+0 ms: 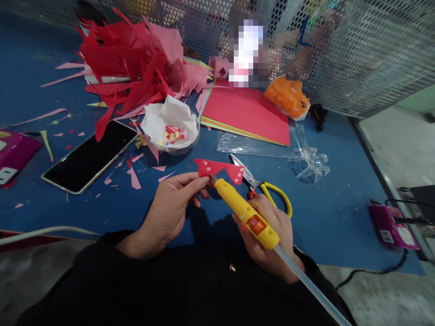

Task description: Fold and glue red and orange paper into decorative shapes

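My left hand (176,201) pinches the left end of a red paper strip (234,173) dotted with small pale squares. A dark notch shows in the middle of the strip's lower edge. In my right hand (268,226) is a yellow hot glue gun (238,199), a long clear glue stick (309,280) coming out of its back end. The gun's metal tip touches or nearly touches the strip close to my left fingertips. Behind my right hand lie scissors (249,175) with a yellow handle, partly hidden. My right fingers are wrapped round the gun's body.
A bowl (190,141) lined with white paper holds tiny paper bits. Behind it are heaped red and pink scraps (136,59) and a stack of coloured paper (244,111). A phone (90,156) lies at left, a purple box with cables (390,228) at right.
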Available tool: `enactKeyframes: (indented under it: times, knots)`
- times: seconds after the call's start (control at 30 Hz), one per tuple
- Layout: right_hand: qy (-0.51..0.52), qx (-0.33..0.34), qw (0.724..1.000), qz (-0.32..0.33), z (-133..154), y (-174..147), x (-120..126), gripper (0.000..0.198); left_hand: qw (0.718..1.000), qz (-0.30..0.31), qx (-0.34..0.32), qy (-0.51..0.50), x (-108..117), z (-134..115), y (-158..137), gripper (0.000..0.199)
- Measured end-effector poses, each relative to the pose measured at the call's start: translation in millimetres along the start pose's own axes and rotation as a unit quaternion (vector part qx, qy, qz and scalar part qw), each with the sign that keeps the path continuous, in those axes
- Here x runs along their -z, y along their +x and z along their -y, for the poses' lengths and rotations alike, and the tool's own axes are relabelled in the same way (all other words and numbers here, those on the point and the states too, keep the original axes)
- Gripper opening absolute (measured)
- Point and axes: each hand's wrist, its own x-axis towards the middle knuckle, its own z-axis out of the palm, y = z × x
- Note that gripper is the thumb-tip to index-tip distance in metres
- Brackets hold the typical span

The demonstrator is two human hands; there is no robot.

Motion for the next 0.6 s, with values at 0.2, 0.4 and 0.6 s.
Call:
enactKeyframes:
  times: [0.2, 0.4, 0.6]
  knots:
    - [0.005, 0.004, 1.0, -0.001, -0.1, -1.1, -0.5, 0.003, 1.0, -0.001, -0.004, 0.001, -0.3, -0.3, -0.3, 0.009]
    - [-0.006, 0.004, 1.0, 0.002, -0.9, -2.3, -0.8, 0.006, 0.998, -0.023, -0.044, 0.032, -1.3, -0.9, -1.1, 0.007]
    - [-0.023, -0.01, 1.0, -0.005, 0.9, -0.3, 1.2, 0.004, 0.997, -0.022, -0.049, 0.059, -1.4, -1.7, -3.3, 0.008]
